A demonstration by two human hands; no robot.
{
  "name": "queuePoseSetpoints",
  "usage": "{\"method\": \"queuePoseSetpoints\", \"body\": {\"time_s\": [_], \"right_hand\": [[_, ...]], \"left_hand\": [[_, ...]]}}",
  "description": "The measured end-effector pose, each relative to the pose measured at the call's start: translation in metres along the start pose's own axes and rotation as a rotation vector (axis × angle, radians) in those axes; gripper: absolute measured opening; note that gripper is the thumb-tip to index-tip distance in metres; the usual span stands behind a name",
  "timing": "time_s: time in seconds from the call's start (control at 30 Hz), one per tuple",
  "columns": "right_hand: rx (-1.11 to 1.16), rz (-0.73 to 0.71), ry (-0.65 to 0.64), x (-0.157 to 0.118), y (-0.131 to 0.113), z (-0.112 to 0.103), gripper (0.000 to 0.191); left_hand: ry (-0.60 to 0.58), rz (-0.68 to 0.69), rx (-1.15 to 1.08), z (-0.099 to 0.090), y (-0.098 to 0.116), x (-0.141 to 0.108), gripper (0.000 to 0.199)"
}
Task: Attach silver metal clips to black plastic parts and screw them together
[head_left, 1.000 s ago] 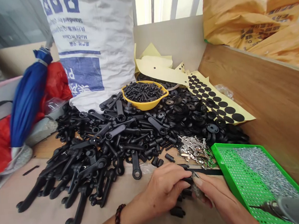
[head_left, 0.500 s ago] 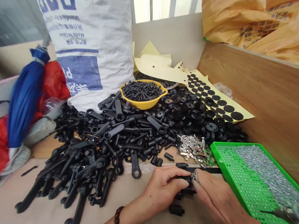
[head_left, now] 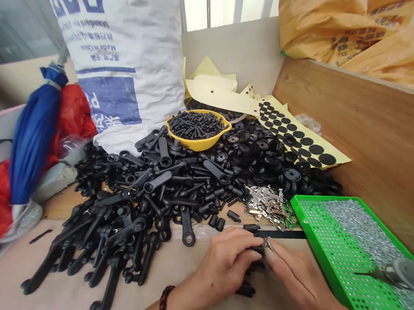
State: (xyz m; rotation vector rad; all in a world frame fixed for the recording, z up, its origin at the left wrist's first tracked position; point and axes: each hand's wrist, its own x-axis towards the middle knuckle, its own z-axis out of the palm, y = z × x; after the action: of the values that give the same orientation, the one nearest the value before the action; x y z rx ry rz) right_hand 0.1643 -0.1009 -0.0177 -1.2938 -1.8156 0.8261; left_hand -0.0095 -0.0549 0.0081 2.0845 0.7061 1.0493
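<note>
My left hand (head_left: 224, 263), with a beaded bracelet (head_left: 164, 307) at the wrist, pinches a small black cylinder (head_left: 258, 250) between thumb and fingers. My right hand (head_left: 295, 270) holds a small silver metal clip (head_left: 267, 244) against the cylinder's right end. More black cylinders lie under and around my hands, such as one (head_left: 245, 289) just below them and another (head_left: 251, 228) just above. A heap of silver clips (head_left: 268, 203) sits behind my right hand.
Black handles (head_left: 101, 230) are heaped at left and centre. Behind them stands a yellow bowl (head_left: 199, 143) of black screws. A green tray (head_left: 318, 246) of small metal pieces is at right, with a power driver (head_left: 413, 275) over it. A wooden panel (head_left: 364, 147) borders the right.
My right hand has shifted slightly left and turned, bringing the clip closer to the cylinder. At lower right the driver has moved up and left over the tray.
</note>
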Motion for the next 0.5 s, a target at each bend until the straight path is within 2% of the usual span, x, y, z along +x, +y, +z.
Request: {"method": "queuePoseSetpoints", "body": {"time_s": [0.07, 0.13, 0.27, 0.43, 0.5], "right_hand": [[-0.089, -0.12, 0.025, 0.0041, -0.006, -0.0001, 0.028], [-0.187, -0.217, 0.049, 0.0065, -0.0097, -0.0023, 0.023], [-0.317, -0.346, 0.081, 0.0068, -0.0094, -0.0061, 0.019], [-0.41, -0.4, 0.118, 0.0056, -0.0048, -0.003, 0.018], [-0.437, -0.413, 0.135, 0.006, -0.005, -0.002, 0.018]], "left_hand": [[-0.031, -0.141, -0.089, -0.0014, 0.0009, 0.0008, 0.021], [-0.076, -0.211, -0.117, -0.0027, 0.002, 0.0016, 0.018], [-0.148, -0.235, -0.02, -0.0051, 0.0046, 0.0032, 0.019], [-0.261, -0.244, 0.092, -0.0079, 0.0068, 0.0045, 0.018], [-0.263, -0.208, 0.135, -0.0072, 0.006, 0.0033, 0.017]]}}
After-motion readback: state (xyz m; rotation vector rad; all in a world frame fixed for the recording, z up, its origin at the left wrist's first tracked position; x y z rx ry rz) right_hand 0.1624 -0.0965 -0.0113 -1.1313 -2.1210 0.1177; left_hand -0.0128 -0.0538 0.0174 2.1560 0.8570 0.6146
